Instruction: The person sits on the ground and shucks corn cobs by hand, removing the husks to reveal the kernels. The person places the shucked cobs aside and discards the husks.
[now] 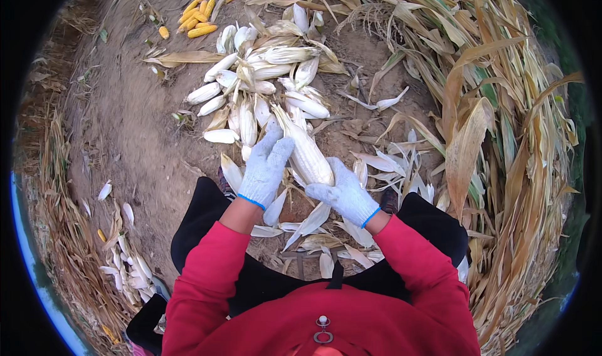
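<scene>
An ear of corn in pale husk (308, 156) slants before me, its dry tip pointing up and left. My right hand (345, 191), in a white knit glove with blue cuff trim, is closed around its thick lower end. Along the ear's left side is my left hand (268, 163), gloved alike, with the thumb by the husk. Its fingertips lie near the tip, and whether they grip it is hidden. Just beyond both hands, a heap of unhusked corn ears (268, 69) lies on bare soil. Loose husks (312, 222) are scattered between my legs.
Husked yellow cobs (200, 15) are piled at the far left of the heap. Dry corn stalks (498, 120) form a thick bank on my right. At lower left are another person's dark-clothed leg (146, 320) and more pale husks (134, 273). Cut stubble (160, 73) pokes from the soil.
</scene>
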`<state>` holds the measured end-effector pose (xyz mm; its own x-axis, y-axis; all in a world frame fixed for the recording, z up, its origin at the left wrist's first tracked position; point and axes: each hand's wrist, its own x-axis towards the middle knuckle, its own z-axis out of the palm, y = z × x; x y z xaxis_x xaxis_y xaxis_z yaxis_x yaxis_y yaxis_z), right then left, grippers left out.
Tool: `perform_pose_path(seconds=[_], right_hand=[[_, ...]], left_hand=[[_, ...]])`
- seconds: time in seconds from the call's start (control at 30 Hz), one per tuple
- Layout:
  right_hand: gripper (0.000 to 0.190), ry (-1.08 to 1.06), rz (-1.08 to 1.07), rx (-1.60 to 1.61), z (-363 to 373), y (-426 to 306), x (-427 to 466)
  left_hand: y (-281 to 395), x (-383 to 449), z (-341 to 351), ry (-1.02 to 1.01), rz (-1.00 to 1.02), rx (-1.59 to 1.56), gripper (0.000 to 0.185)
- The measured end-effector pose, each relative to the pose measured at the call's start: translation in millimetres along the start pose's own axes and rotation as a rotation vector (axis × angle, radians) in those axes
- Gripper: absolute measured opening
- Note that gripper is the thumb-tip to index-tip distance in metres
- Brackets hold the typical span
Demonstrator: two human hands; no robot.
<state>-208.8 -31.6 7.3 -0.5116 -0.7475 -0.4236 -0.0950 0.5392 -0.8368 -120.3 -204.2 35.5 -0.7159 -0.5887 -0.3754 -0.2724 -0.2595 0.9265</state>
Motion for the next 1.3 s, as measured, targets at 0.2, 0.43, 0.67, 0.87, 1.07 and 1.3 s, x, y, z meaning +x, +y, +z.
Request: perform_pose_path(seconds=[0.2, 0.43, 0.67, 0.87, 1.07, 1.3], right_hand=[[0.083, 0.016, -0.007, -0.103, 2.0, 4.3, -3.3], [0.082, 0.002, 0.002, -0.125, 3.4, 5.3, -3.5], [0.079, 0.013, 0.005, -0.163, -0.1, -3.5, -4.6], [0.077, -0.069, -0.037, -0.004, 3.4, 13.6, 0.3], [0.087, -0.205, 0.007, 0.256, -1.6, 0.9, -2.2], [0.088, -0.193, -0.032, 0.157, 0.8, 7.8, 1.1]], left_hand=[[9.8, -0.5, -9.1, -0.131, 0.026, 0.090, 0.038], [2.8, 1.6, -11.7, -0.152, 0.062, 0.115, 0.031], [-6.1, 7.0, -14.7, -0.096, 0.043, 0.176, 0.029], [-9.9, 9.4, -14.5, -0.058, 0.015, 0.103, 0.030], [-3.6, 5.7, -12.1, -0.040, -0.038, -0.035, 0.043], [-6.4, 6.5, -11.0, 0.058, -0.122, 0.000, 0.063]])
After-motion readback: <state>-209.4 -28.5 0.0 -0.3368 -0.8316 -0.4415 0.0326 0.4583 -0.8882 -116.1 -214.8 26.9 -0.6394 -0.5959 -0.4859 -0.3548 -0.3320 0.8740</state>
